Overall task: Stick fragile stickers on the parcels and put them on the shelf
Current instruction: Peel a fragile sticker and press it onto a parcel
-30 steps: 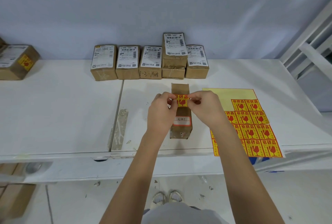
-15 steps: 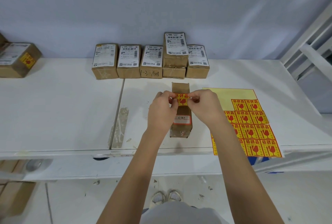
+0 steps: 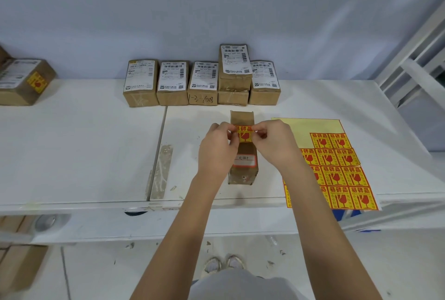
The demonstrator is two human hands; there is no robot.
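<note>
Nearest us, our two hands meet over the parcel (image 3: 243,155) that lies lengthwise on the white counter (image 3: 84,143). The left hand (image 3: 218,149) pinches the left edge of a fragile sticker (image 3: 244,134) and the right hand (image 3: 274,142) pinches its right edge, so both are closed on the sticker, which is stretched flat between them just above or on the parcel's top face; we cannot tell whether it has touched down yet. A small white label (image 3: 244,161) sits on the same face, nearer to us and clear of the sticker.

We judge the sticker thin, limp and tacky underneath: it wants holding by its outer edges only, kept taut, then laid down from one side and smoothed to avoid creases. The parcel looks like light, stiff taped cardboard, easy to lift by its long sides.

Just right of the parcel lies the sticker sheet (image 3: 337,169), partly used, its near edge overhanging the counter. Farther back, a row of parcels (image 3: 202,83) stands against the wall, one stacked on another. At far left sits a stickered box (image 3: 24,80).
</note>
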